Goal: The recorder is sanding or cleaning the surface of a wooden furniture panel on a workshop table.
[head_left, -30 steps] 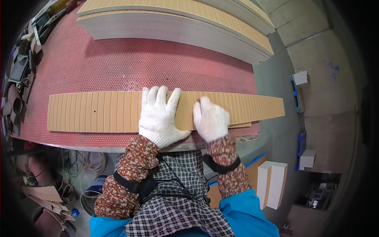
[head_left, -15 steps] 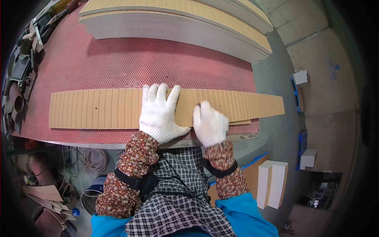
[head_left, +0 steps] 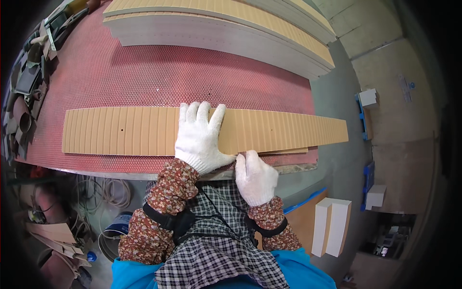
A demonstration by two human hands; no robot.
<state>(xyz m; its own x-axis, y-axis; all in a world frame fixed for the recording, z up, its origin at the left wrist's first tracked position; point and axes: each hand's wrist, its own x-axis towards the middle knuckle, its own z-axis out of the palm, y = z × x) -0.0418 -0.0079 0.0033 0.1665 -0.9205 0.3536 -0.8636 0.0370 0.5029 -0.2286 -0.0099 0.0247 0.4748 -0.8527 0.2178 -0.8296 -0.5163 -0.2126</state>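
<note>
Two hands on grooved board

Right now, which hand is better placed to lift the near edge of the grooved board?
Probably the right hand: it sits at the grooved board's near edge, above the thin strip. The left hand lies flat, pressing the board down.

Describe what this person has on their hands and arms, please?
Both hands wear white knitted work gloves: the left hand and the right hand. Over the forearms come loose sleeve covers in a brown and red flowered print, each with a dark band near the elbow. Above them, bright blue sleeves show, and a checked apron hangs between the arms.
</note>
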